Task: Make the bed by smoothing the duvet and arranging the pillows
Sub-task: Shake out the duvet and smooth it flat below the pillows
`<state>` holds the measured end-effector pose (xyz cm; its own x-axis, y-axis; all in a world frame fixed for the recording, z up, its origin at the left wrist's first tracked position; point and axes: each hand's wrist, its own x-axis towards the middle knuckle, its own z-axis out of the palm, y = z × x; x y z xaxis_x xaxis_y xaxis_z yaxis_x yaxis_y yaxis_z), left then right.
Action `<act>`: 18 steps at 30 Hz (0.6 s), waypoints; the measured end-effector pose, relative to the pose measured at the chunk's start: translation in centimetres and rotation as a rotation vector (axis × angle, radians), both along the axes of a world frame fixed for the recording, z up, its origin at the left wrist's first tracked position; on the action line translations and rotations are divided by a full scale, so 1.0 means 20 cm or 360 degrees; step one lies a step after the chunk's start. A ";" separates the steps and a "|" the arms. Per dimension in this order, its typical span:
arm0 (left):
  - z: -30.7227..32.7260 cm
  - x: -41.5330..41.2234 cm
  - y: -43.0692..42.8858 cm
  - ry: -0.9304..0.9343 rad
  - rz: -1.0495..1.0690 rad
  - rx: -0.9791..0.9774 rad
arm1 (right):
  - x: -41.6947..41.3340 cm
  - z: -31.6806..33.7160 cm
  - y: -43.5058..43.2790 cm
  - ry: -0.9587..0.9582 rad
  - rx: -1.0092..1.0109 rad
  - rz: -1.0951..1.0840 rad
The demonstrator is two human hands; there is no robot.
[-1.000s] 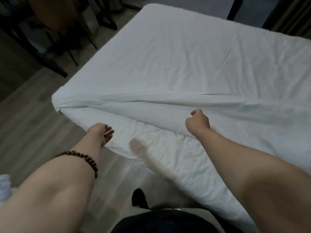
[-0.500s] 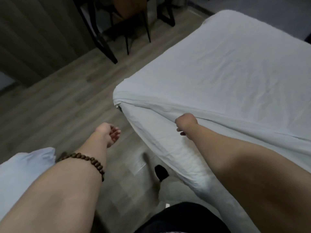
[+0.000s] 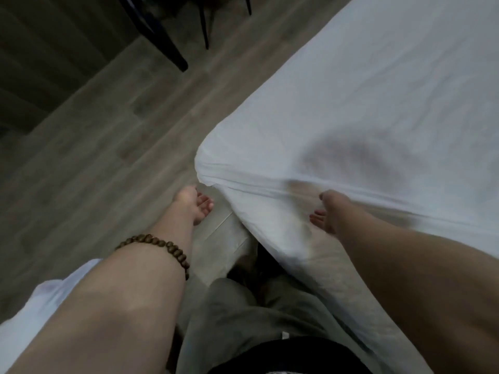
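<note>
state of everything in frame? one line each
Duvet: spread over the bed, edge hanging down the side, folds bunched along the corner.
Left hand: open, empty, over the floor.
Right hand: fingers relaxed, at the duvet's hanging side; contact unclear.
Bracelet: on the left wrist.

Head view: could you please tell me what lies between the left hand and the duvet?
Only a narrow strip of bare floor; the left hand is apart from the duvet, as the head view shows.
</note>
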<state>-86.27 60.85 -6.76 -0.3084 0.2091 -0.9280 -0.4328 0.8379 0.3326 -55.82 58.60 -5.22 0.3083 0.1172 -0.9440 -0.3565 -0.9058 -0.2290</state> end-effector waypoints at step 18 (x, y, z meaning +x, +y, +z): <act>-0.50 -0.19 0.73 -0.0346 0.0405 -0.0078 | -0.13 -0.26 0.31 -0.0067 0.0118 -0.1553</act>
<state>-89.97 75.53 -16.73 -0.1390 0.1046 -0.9848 -0.6865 0.7065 0.1720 -58.49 64.73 -10.40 0.3346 -0.1488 -0.9305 -0.9317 -0.2004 -0.3030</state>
